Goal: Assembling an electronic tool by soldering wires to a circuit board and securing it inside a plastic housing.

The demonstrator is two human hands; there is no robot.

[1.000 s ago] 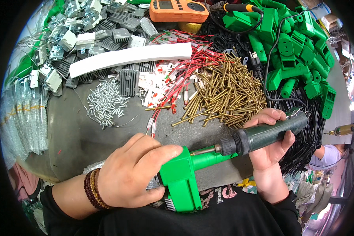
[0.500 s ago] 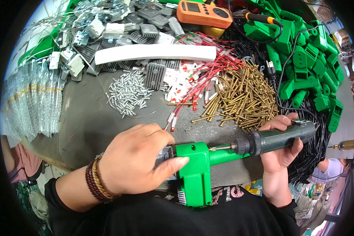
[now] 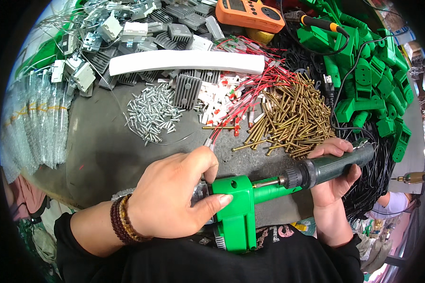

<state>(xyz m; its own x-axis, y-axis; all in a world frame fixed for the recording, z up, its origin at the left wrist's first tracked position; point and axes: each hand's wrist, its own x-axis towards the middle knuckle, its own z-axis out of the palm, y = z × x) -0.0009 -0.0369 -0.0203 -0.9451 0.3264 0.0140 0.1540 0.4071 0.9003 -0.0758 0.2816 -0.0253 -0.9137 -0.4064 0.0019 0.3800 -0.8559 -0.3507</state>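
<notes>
While hands work, brass screws (image 3: 290,118) beside driver (image 3: 330,167).

Surface: a grey worktable (image 3: 104,155) filled most of the view, its near edge curving below.
Light: bright, even daylight fell across it.
Surroundings: the room beyond the table's right edge was blurred, unreadable.

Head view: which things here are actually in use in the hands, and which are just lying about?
In use:
left hand
green plastic housing
right hand
dark green electric screwdriver

Lying about:
brass screws
silver screws
white bar
orange meter
red wires
</notes>
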